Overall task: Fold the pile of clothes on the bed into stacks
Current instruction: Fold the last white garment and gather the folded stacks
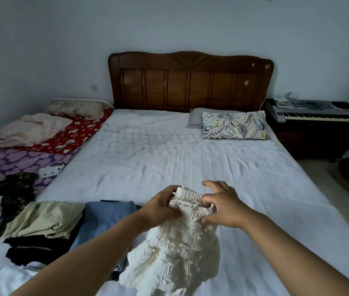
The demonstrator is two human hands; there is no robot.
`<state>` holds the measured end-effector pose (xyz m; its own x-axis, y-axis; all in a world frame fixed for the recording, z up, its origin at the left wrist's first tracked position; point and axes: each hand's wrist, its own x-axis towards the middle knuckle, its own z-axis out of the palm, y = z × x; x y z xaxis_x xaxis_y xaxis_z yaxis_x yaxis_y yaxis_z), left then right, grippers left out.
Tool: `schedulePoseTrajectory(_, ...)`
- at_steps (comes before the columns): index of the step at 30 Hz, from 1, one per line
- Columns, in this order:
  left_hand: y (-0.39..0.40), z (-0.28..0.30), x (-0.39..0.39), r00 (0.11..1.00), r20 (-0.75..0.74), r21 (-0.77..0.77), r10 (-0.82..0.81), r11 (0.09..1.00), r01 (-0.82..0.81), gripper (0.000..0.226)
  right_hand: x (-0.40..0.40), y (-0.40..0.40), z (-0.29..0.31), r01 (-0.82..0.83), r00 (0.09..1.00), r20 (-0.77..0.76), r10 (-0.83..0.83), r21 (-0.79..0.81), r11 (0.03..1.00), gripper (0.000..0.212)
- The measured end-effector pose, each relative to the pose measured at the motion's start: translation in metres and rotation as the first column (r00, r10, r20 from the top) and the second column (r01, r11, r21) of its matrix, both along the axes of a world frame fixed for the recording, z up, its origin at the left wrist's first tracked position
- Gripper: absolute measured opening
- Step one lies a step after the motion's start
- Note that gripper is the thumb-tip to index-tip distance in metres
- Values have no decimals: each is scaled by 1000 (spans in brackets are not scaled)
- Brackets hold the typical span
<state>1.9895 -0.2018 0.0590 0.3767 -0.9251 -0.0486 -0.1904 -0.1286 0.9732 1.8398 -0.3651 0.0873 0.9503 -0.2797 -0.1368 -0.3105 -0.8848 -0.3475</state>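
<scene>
Head view, lower centre of the frame: a white crinkled garment [175, 251] hangs from 2 hands above the bed [148, 159]. The left hand [161, 207] and right hand [222, 207] both pinch its gathered elastic band, fingers curled into the fabric. It looks light, soft and stretchy, likely to bunch; the band seems the surest place to hold. At lower left lie an olive folded piece [45, 218] on black clothes [30, 251], and a blue piece [105, 216] just beside them. A floral pillow [234, 124] sits at upper right, below the wooden headboard [190, 80]; a keyboard [314, 114] stands at the far right.
</scene>
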Motion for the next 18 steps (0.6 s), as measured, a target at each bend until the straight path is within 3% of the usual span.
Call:
schedulePoseTrajectory(4,-4,-23,14,920,384,181,-81,983,11,74,0,1,-20,51,998,14,-60,350,935,36)
schedulePoseTrajectory(7,-15,-32,13,875,476,245,-91,969,-32,55,3,-7,-39,144,984,38,-175,414,899,28)
schedulePoseTrajectory(9,-28,-37,17,839,542,245,-50,964,-101,48,12,-15,-49,203,964,66,-256,434,878,36)
schedulePoseTrajectory(11,-41,-40,24,786,619,211,-1,964,-165,45,24,-25,-53,270,936,95,-340,430,862,46)
schedulePoseTrajectory(14,-67,-39,37,687,721,94,91,969,-227,44,46,-49,-52,287,896,226,-383,366,885,29)
schedulePoseTrajectory(18,-92,-44,53,536,815,-141,220,973,-185,71,57,-79,-58,221,870,391,-300,234,947,35)
